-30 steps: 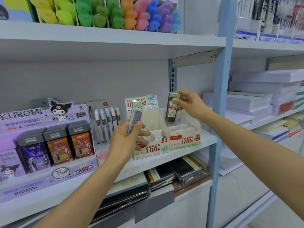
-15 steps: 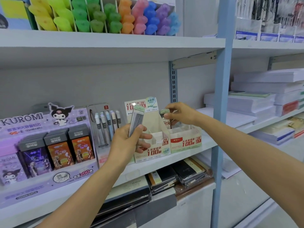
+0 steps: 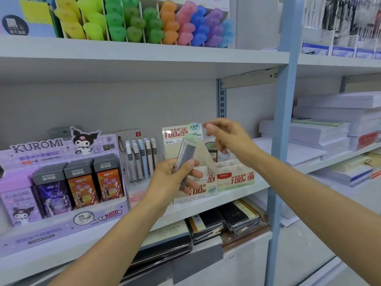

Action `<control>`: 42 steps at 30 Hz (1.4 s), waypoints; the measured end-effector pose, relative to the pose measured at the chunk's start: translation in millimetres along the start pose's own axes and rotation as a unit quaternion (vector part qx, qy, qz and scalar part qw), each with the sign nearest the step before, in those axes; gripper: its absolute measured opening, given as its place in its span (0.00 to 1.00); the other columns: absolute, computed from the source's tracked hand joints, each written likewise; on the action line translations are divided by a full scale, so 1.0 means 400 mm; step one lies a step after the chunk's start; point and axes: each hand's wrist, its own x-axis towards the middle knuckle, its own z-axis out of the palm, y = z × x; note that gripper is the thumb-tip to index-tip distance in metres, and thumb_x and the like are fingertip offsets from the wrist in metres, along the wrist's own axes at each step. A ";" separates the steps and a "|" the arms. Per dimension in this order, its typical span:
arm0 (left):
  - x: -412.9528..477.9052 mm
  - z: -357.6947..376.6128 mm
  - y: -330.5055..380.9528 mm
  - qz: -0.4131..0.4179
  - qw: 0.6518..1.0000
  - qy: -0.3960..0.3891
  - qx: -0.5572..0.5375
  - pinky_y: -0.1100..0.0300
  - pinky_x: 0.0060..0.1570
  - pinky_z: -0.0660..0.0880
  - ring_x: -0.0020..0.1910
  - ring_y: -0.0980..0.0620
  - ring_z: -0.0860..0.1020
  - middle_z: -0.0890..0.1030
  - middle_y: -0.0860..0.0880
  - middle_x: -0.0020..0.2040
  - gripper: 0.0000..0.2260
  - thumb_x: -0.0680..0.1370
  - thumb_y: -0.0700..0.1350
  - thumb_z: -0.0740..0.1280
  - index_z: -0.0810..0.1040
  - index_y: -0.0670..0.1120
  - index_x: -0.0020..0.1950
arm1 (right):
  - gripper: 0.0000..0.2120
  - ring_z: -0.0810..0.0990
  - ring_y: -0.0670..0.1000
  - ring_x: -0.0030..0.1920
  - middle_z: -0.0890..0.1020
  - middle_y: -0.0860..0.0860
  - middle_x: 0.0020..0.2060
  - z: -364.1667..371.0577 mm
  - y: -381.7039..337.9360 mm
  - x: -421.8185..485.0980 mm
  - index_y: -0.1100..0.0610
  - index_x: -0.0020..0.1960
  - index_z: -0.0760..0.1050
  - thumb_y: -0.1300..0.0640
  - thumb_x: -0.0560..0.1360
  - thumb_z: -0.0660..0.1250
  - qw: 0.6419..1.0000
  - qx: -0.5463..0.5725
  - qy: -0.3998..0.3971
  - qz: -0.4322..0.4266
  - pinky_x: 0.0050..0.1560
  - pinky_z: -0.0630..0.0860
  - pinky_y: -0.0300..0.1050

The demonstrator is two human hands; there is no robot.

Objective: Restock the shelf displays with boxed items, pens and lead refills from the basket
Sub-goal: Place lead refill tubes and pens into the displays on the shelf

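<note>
left hand (image 3: 171,179) grips lead refill case (image 3: 186,150), tilted, thumb across front, fingers behind | right hand (image 3: 228,139) empty, fingers loose, above display box (image 3: 235,179) | dark refill case (image 3: 212,151) stands inside box

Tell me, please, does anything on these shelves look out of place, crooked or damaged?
Nothing looks spilled or damaged. Only the wrapped notebooks on the lower shelf lie fanned and crooked, not squared up. The refill case in the left hand looks intact.
</note>
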 end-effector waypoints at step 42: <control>-0.024 0.034 -0.098 0.265 0.747 0.000 0.609 0.45 0.74 0.48 0.70 0.48 0.67 0.72 0.49 0.69 0.26 0.76 0.48 0.66 0.65 0.51 0.74 | 0.05 0.82 0.55 0.49 0.80 0.56 0.51 -0.011 0.100 0.042 0.58 0.54 0.74 0.63 0.78 0.65 0.977 -0.211 -0.018 0.017 0.50 0.82 0.53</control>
